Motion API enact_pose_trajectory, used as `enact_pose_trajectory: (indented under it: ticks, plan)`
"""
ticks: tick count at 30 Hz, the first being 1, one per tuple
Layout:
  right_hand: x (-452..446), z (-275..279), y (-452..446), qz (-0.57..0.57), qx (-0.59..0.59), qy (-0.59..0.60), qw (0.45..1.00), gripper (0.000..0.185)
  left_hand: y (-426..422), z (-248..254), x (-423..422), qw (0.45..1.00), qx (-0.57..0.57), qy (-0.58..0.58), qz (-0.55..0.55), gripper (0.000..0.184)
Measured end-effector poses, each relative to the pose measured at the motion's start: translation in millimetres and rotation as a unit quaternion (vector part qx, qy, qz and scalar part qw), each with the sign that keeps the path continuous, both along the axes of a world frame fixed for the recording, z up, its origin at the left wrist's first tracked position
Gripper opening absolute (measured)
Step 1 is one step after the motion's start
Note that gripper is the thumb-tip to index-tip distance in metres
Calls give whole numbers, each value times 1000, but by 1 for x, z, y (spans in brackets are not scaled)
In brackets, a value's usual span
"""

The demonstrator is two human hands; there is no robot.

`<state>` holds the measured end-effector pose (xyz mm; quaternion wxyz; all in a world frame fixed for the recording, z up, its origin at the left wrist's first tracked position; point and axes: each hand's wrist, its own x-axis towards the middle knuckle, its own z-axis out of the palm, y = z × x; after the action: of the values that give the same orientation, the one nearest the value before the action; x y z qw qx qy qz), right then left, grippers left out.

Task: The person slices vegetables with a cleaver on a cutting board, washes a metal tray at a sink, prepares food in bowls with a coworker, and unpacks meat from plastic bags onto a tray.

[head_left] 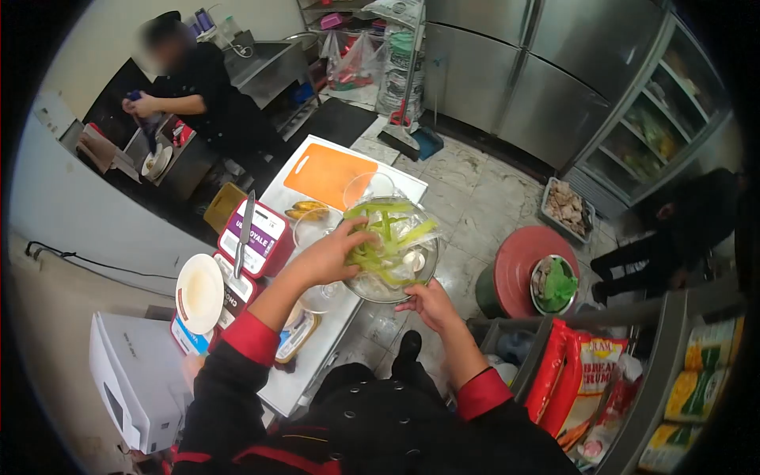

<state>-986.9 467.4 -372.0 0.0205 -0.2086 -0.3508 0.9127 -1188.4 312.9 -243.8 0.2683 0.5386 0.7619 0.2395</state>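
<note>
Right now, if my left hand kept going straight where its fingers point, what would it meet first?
Probably the green strips in the round bowl, just ahead of your left hand; whether they already touch is unclear.

Strips [416, 232] lie in the bowl [432, 269], right of the tub [267, 239].

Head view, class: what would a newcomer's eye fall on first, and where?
Probably the bright green strips in the round bowl, mid-picture, with the left hand at them and the right hand at the rim. Next, perhaps, the orange cutting board on the white table, then the red round lid to the bowl's right.
</note>
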Motion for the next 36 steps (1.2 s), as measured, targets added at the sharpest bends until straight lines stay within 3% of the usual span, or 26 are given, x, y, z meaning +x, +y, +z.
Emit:
enact_pose_trajectory:
  ticks: [3, 6, 11, 15, 22, 24, 29, 33, 36]
  plan:
    - [-27, 4, 20, 35, 5, -11, 999, 42, 10, -3, -11, 990, 2, 143, 11, 75]
    - [-46, 6, 36, 55, 13, -23, 998, 42, 17, -9, -27, 988, 11, 151, 15, 77]
    - [-78, 10, 66, 98, 38, -47, 993, 41, 17, 5, -76, 998, 44, 24, 39, 45]
    - [-112, 16, 84, 141, 68, -58, 986, 40, 21, 19, -104, 989, 85, -34, 117, 45]
    - [-154, 18, 102, 145, 56, -81, 984, 36, 35, 5, -139, 993, 91, -7, 68, 62]
    - [-159, 15, 107, 133, 56, -88, 986, 36, 34, 8, -147, 988, 62, -38, 139, 64]
    - [-161, -7, 119, 145, 35, -98, 984, 42, 41, 14, -171, 985, 114, -91, 94, 37]
    - [-165, 0, 122, 134, 40, -106, 984, 41, 39, 37, -185, 975, 96, -162, 122, 39]
    - [-166, 11, 121, 142, 36, -98, 984, 40, 23, 50, -204, 939, 184, -254, 142, 44]
